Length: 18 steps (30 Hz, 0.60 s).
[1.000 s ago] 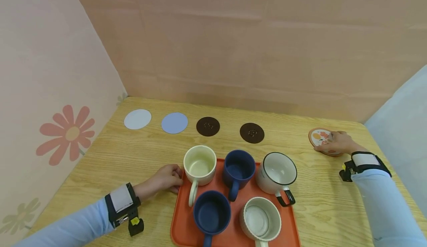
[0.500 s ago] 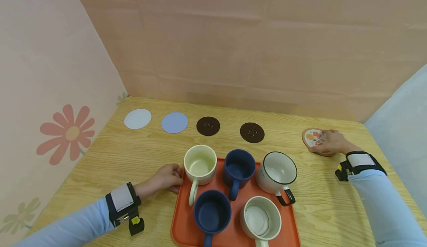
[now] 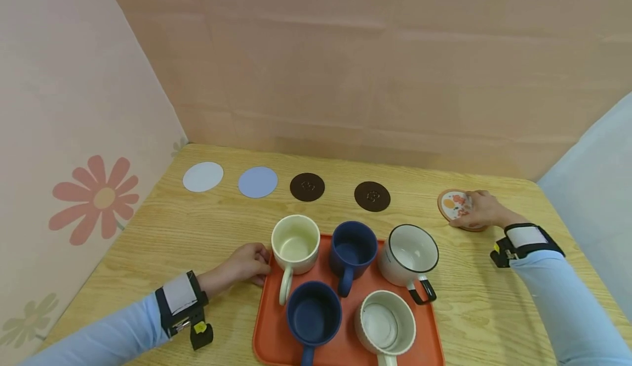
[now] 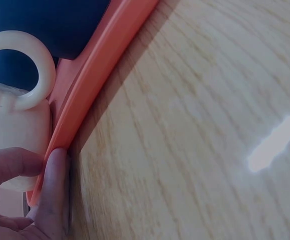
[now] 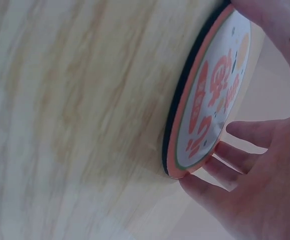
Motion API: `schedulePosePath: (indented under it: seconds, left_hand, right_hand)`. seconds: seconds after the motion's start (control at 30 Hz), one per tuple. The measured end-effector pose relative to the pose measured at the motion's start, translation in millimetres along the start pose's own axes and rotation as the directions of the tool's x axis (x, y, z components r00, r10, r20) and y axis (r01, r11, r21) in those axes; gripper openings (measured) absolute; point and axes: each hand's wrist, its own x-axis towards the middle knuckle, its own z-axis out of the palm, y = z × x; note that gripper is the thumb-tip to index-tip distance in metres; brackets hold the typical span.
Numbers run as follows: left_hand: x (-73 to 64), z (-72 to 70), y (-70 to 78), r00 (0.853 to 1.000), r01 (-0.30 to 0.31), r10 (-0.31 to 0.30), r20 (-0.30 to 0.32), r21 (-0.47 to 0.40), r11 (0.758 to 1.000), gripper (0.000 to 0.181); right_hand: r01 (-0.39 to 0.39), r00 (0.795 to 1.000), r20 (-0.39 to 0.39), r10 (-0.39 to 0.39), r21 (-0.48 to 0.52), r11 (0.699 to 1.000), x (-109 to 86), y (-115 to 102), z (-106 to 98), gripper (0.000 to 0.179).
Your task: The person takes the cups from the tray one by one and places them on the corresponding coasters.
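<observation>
A round coaster (image 3: 456, 207) with an orange rim and printed pictures lies on the table at the right. My right hand (image 3: 481, 209) holds it by the edge. In the right wrist view, the thumb is at one side of the coaster (image 5: 210, 100) and the fingertips touch the opposite side. At the left edge of the orange tray (image 3: 264, 327), my left hand (image 3: 244, 265) pinches the rim between thumb and finger. Closest to that hand on the tray stands a cream mug (image 3: 296, 242), its handle (image 4: 47, 75) visible in the left wrist view.
Two dark blue mugs (image 3: 354, 248), a white mug with black rim (image 3: 410, 251) and an off-white mug (image 3: 385, 322) share the tray. Along the back lie a white coaster (image 3: 203, 176), a lavender coaster (image 3: 258, 182) and two dark brown coasters (image 3: 307, 186). Walls border the table.
My right hand has slid the printed coaster leftward along the table. The left hand, the tray and the mugs have stayed in place.
</observation>
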Motion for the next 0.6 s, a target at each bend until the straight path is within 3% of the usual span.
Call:
schedulePosePath:
  seconds: [0.6]
  left_hand:
    - [1.3, 0.5, -2.2, 1.0, -0.011, 0.011, 0.002, -0.011, 1.0, 0.02]
  right_hand:
    - [0.046, 0.999, 0.011, -0.046, -0.001, 0.999, 6.7, -16.3, 5.8, 0.106]
